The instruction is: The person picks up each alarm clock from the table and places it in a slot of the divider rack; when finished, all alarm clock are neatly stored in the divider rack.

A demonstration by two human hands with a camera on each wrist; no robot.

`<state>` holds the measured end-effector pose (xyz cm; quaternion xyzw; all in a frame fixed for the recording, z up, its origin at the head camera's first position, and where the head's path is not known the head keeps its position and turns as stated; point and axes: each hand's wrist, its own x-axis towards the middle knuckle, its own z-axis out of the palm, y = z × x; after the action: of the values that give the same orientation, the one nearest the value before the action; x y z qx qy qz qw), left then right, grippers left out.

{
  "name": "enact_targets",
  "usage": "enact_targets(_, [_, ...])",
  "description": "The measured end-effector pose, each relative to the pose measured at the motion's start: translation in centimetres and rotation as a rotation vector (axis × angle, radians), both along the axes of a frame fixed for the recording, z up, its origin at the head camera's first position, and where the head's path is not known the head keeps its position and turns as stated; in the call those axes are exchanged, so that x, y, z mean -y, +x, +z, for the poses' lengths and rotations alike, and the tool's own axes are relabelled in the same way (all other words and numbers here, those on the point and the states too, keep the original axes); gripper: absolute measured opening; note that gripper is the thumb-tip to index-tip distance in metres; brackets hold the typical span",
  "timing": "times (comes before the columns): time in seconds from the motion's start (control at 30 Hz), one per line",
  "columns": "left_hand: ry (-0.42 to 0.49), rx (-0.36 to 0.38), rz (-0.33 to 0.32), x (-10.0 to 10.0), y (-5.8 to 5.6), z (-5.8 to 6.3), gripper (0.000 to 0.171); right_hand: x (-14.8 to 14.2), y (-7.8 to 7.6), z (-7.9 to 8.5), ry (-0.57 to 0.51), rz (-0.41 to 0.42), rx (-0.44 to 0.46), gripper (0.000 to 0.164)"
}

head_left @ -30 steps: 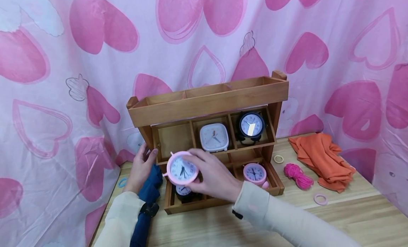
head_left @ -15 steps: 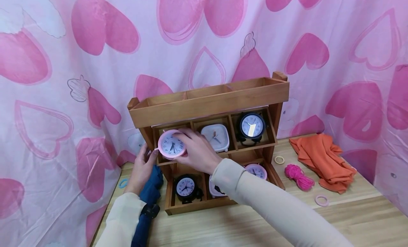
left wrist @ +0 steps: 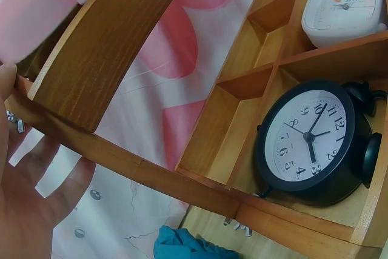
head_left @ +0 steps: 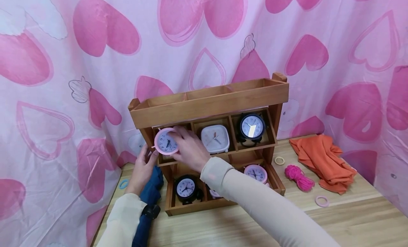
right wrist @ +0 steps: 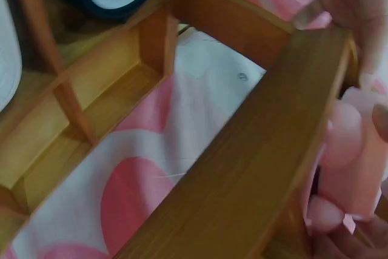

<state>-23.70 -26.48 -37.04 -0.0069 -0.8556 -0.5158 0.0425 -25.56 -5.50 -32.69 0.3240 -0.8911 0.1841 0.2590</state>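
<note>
My right hand (head_left: 191, 149) holds a round pink alarm clock (head_left: 165, 143) at the left compartment of the middle tier of a wooden rack (head_left: 210, 104). The clock faces outward and leans slightly. In the right wrist view, the clock's pink back and feet (right wrist: 348, 168) show beside a wooden board. My left hand (head_left: 142, 171) grips the rack's left side, thumb in front and fingers behind, as the left wrist view shows. A white square clock (head_left: 215, 139) and a black clock (head_left: 251, 126) sit in the same tier.
On the bottom tier stand a black clock (head_left: 186, 188), a pink clock (head_left: 255, 173) and a pale one mostly hidden by my sleeve. Orange cloth (head_left: 322, 162), pink yarn (head_left: 299, 177) and rings lie to the right. Blue cloth (head_left: 151, 187) and a blue ring (head_left: 123, 184) are left.
My right hand has carried the pink clock up and left, from before the bottom tier to the middle tier's left compartment. The left hand stays on the rack's side.
</note>
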Motion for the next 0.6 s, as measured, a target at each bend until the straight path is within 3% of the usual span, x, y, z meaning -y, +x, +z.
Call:
enact_targets(0.27, [0.019, -0.014, -0.007, -0.1, 0.0, -0.1, 0.074, 0.2, 0.0, -1.2, 0.144, -0.112, -0.136, 0.058])
enact_targets(0.6, [0.013, -0.017, -0.008, -0.1, 0.0, 0.1, 0.075, -0.2, 0.2, -1.6, 0.179, -0.107, -0.201, 0.052])
